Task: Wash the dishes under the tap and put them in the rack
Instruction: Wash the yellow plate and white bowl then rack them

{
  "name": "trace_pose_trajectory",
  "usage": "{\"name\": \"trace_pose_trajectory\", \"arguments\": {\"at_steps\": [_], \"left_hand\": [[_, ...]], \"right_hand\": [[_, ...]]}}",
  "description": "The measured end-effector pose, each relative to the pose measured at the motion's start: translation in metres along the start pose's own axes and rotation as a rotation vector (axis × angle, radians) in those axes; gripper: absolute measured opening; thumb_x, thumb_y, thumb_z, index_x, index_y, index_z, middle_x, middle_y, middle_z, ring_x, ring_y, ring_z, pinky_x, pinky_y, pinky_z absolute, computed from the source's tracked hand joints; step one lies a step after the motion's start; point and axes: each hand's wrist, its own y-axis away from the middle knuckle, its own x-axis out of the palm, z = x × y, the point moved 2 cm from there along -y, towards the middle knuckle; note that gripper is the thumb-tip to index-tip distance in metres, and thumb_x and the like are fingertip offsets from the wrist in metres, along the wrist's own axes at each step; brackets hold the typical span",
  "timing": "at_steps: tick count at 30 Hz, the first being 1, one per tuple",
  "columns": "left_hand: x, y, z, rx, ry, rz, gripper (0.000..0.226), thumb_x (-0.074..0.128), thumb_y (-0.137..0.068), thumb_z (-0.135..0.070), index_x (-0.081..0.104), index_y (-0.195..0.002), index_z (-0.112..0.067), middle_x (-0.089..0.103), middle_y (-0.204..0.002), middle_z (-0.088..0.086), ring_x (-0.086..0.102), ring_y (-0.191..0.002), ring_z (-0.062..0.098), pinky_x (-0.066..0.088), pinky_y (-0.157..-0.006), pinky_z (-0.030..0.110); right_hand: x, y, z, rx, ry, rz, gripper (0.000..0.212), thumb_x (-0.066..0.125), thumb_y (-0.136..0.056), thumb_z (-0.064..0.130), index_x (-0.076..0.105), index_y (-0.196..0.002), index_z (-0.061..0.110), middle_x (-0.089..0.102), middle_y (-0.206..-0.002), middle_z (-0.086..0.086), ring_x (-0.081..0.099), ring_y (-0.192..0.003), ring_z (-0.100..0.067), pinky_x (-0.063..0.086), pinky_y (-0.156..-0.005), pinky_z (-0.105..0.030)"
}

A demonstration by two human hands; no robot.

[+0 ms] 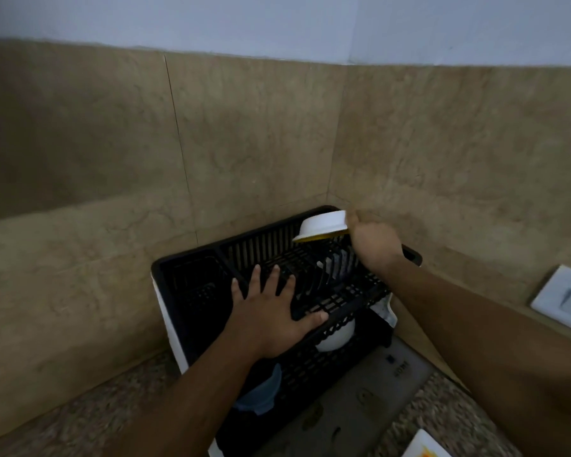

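A black two-tier dish rack (192, 291) stands in the corner of the tiled walls. My right hand (371, 240) holds a white bowl (323, 225) with a yellow inside by its rim, tilted mouth-down over the back right of the top tier. My left hand (271, 308) lies flat with fingers spread on the rack's top tier, the thumb over the front rail. On the lower tier sit a white bowl (335, 338) and a blue bowl (262, 395), both partly hidden by the rack and my left arm.
Tiled walls close in behind and to the right of the rack. A white wall switch (564, 300) is on the right wall. A grey mat (360, 400) lies on the speckled counter before the rack. A white plate's corner (424, 446) shows at the bottom edge.
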Motion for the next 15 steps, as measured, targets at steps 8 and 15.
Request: {"name": "trace_pose_trajectory", "arguments": {"at_steps": [8, 15], "left_hand": [[-0.001, 0.003, -0.002, 0.003, 0.004, 0.013, 0.108, 0.003, -0.066, -0.097, 0.0, -0.156, -0.037, -0.015, -0.164, -0.002, -0.024, -0.148, 0.028, -0.015, -0.115, 0.062], [-0.001, 0.003, -0.002, 0.007, 0.01, 0.002, 0.105, 0.004, -0.067, -0.096, 0.004, -0.155, -0.039, -0.012, -0.165, -0.002, -0.022, -0.149, 0.028, -0.013, -0.115, 0.062]], "right_hand": [[0.029, -0.003, 0.013, -0.112, -0.186, 0.225, 0.082, 0.049, -0.096, 0.022, -0.004, -0.156, 0.003, 0.018, -0.158, -0.025, 0.036, -0.135, -0.039, 0.044, -0.102, -0.048], [0.032, 0.007, 0.007, -0.06, -0.391, 0.433, 0.084, 0.026, -0.098, 0.065, -0.016, -0.155, 0.021, -0.007, -0.165, -0.01, 0.007, -0.15, -0.031, 0.017, -0.118, -0.05]]}}
